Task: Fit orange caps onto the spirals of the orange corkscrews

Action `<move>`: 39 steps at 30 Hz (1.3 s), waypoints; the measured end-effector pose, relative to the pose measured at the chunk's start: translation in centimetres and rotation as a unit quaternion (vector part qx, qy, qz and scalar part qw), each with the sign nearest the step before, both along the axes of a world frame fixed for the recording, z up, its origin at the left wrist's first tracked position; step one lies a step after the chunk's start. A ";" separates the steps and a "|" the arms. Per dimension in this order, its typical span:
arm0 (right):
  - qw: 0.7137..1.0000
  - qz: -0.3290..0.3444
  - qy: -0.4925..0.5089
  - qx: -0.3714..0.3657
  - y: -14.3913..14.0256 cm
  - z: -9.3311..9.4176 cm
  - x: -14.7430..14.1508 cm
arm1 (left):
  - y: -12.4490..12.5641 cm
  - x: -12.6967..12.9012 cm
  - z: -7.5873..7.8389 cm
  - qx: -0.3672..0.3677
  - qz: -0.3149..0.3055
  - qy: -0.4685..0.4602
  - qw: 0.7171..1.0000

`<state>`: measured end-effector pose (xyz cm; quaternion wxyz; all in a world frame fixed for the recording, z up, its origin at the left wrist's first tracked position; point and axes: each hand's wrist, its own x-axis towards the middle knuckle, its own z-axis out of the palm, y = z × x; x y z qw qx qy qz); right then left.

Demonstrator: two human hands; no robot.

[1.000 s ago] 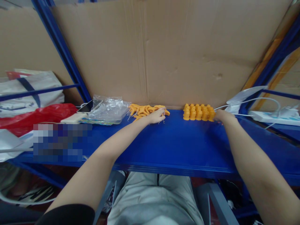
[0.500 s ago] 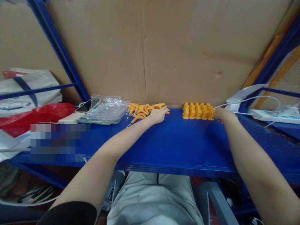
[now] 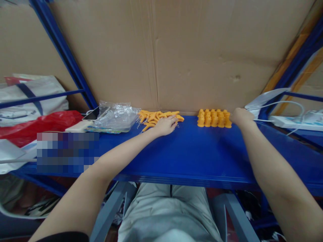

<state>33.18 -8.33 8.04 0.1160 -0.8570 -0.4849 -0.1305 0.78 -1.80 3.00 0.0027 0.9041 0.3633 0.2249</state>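
My left hand (image 3: 165, 126) rests palm down at the near side of a loose heap of orange, branch-shaped pieces (image 3: 151, 116). Its fingers curl inward, and what they hold, if anything, is hidden. Thin metal chains hang from some pieces, with a bit of chain (image 3: 178, 125) showing just right of my fingers. Small orange figures (image 3: 214, 118) stand upright in tight rows to the right of the heap. My right hand (image 3: 242, 116) is close beside the right end of these rows, its fingers turned away and hidden.
Clear plastic bags (image 3: 117, 117) and a phone (image 3: 91, 113) lie left of the heap on the blue shelf (image 3: 191, 154). Further left are a red bag (image 3: 50, 122) and a white bag. At right, a white power strip (image 3: 295, 122) trails cables. Cardboard (image 3: 176, 57) walls the back.
My left hand has drawn back a little toward me and left, its fingers now more curled, with chain showing beside them. My right hand has lifted slightly next to the standing figures.
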 end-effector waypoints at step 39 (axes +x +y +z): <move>0.949 0.275 -0.142 -0.058 2.6 -3.2 -5.2 | 5.4 -8.6 -1.8 -0.001 0.160 0.022 0.987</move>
